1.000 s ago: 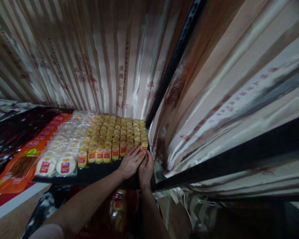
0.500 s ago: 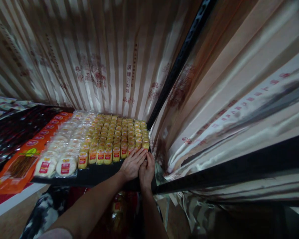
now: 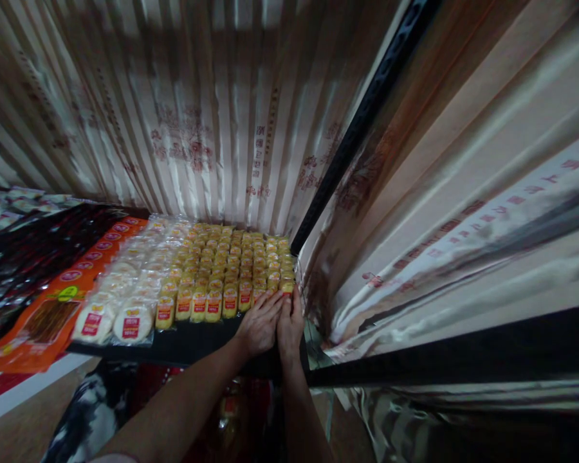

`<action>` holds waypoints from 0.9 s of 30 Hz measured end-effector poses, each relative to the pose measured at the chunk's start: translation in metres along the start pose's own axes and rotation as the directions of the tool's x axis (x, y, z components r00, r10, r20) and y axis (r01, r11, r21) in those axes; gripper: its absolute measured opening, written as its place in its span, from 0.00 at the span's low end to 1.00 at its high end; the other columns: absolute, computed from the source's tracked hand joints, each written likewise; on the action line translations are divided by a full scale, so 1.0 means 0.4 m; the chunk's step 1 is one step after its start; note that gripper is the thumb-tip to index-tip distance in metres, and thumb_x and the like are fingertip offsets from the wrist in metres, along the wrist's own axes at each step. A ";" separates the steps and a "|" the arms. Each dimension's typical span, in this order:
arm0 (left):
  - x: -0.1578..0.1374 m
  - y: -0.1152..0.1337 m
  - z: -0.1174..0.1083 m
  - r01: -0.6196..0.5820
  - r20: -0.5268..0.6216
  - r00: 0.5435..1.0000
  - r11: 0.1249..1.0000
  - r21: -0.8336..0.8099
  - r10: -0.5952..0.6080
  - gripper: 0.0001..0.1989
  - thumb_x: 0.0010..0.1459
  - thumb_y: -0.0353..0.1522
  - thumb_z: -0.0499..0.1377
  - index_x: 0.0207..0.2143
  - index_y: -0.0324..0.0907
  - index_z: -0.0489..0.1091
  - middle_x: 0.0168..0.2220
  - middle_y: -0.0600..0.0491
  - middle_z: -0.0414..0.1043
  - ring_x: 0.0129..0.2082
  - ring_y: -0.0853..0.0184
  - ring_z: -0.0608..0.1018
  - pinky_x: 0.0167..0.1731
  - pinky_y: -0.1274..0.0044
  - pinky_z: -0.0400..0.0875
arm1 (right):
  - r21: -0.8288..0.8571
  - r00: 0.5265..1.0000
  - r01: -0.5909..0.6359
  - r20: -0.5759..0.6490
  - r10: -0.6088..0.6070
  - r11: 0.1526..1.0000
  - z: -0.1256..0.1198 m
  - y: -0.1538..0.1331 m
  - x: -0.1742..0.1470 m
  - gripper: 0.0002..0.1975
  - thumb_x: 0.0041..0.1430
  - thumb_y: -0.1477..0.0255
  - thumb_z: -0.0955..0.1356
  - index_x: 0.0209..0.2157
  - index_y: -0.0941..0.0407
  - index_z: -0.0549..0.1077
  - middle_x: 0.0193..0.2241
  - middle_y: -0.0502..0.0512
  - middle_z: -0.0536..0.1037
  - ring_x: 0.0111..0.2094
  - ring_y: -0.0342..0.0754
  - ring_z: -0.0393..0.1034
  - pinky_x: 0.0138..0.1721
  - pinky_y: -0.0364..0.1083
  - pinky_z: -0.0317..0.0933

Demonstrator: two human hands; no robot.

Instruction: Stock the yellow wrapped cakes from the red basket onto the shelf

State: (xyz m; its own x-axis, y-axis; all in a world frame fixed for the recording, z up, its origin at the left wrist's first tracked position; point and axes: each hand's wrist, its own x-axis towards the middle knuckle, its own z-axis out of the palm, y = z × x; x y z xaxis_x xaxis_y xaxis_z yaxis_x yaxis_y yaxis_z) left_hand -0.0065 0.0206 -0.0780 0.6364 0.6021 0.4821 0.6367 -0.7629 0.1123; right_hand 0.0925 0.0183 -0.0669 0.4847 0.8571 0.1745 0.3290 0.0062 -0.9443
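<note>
Rows of yellow packaged pastries (image 3: 229, 299) with red labels stand on the right end of a black shelf (image 3: 188, 337). At the front right corner, both my hands are at the end packaged pastry (image 3: 287, 285). My left hand (image 3: 260, 326) lies with its fingers stretched out across the front of the last packets. Beside it, my right hand (image 3: 290, 325) has its thumb in front of the end packet and its fingers along the right side, closed on it. The lower part of that packet is hidden by my hands.
White round packaged cakes (image 3: 132, 321), orange packs (image 3: 51, 318) and dark shiny packs (image 3: 38, 257) lie to the left. A black upright post (image 3: 347, 151) rises at the shelf's back right corner. Printed curtains (image 3: 231, 116) hang behind and on the right. More packets (image 3: 229, 411) show below.
The view has shifted slightly, so the shelf appears a little farther right. My right fingers have moved up along the end packet's side. My left hand stays at the packets' front.
</note>
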 end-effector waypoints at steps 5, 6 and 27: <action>0.003 0.001 -0.002 0.008 -0.006 1.000 1.000 0.019 -0.008 0.28 0.59 0.34 0.47 0.61 0.35 0.50 0.60 0.47 0.56 0.64 0.64 0.46 0.62 0.67 0.39 | -0.020 1.000 0.010 -0.017 -0.010 1.000 0.004 0.009 -0.005 0.29 0.59 0.60 0.56 0.57 0.61 0.60 0.58 0.63 0.62 0.59 0.51 0.53 0.59 0.52 0.46; 0.004 0.001 -0.005 0.008 -0.003 1.000 1.000 0.016 -0.008 0.28 0.60 0.34 0.47 0.61 0.34 0.50 0.60 0.47 0.56 0.64 0.63 0.46 0.62 0.67 0.39 | -0.021 1.000 0.015 -0.022 -0.015 1.000 0.005 0.008 -0.001 0.29 0.59 0.59 0.56 0.58 0.61 0.59 0.58 0.63 0.61 0.59 0.51 0.53 0.59 0.52 0.46; 0.003 0.008 -0.013 -0.022 -0.121 0.993 0.996 -0.088 0.011 0.22 0.58 0.29 0.45 0.53 0.34 0.63 0.58 0.43 0.59 0.63 0.59 0.52 0.59 0.61 0.50 | 0.083 1.000 -0.026 0.018 0.024 0.996 0.024 -0.008 0.061 0.28 0.58 0.61 0.56 0.57 0.59 0.60 0.58 0.60 0.61 0.59 0.50 0.54 0.59 0.49 0.46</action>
State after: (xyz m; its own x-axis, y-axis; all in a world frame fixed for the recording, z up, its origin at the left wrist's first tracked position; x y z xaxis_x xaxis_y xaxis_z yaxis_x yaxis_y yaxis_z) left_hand -0.0059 0.0178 -0.0727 0.5859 0.5607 0.5851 0.5820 -0.7935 0.1777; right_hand 0.0955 0.0439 -0.0624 0.4779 0.8661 0.1464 0.2481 0.0268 -0.9684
